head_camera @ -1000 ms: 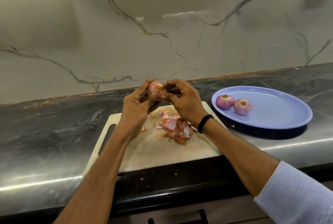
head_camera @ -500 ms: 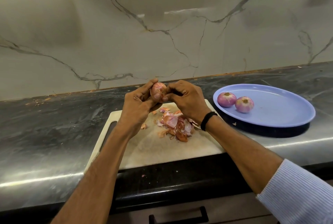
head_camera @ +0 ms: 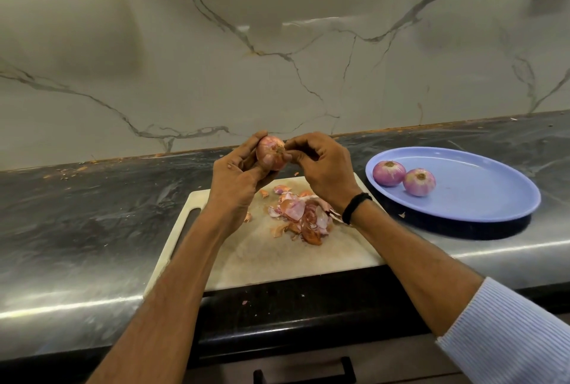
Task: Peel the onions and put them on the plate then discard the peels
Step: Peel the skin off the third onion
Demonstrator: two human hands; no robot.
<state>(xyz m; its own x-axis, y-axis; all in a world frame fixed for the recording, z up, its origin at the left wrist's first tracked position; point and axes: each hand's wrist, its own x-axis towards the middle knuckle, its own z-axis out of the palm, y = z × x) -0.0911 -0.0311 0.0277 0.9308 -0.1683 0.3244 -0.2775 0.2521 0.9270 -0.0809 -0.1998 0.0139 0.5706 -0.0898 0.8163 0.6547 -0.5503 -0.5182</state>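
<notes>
Onion (head_camera: pixel 270 153) held over board (head_camera: pixel 271 263) at its 12 o'clock edge, far side & base hid by L hand (head_camera: pixel 234 177) curled round it, R hand (head_camera: pixel 320 167) pinching its root end (skin there too small to make out), peels (head_camera: pixel 303 217) at 6 o'clock of it, peeled onions (head_camera: pixel 389 173) on plate (head_camera: pixel 481 195) at 3 o'clock; vs 0.5 s ago both grips unchanged.

The plate (head_camera: pixel 481 195) is blue, the onions (head_camera: pixel 389 173) pink-purple, the wall (head_camera: pixel 277 75) white with grey veins.

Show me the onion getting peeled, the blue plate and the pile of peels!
onion being peeled (head_camera: pixel 270 153): head view, its pink side facing the camera.
blue plate (head_camera: pixel 481 195): head view, bare middle.
pile of peels (head_camera: pixel 303 217): head view, centre of the heap.
</notes>
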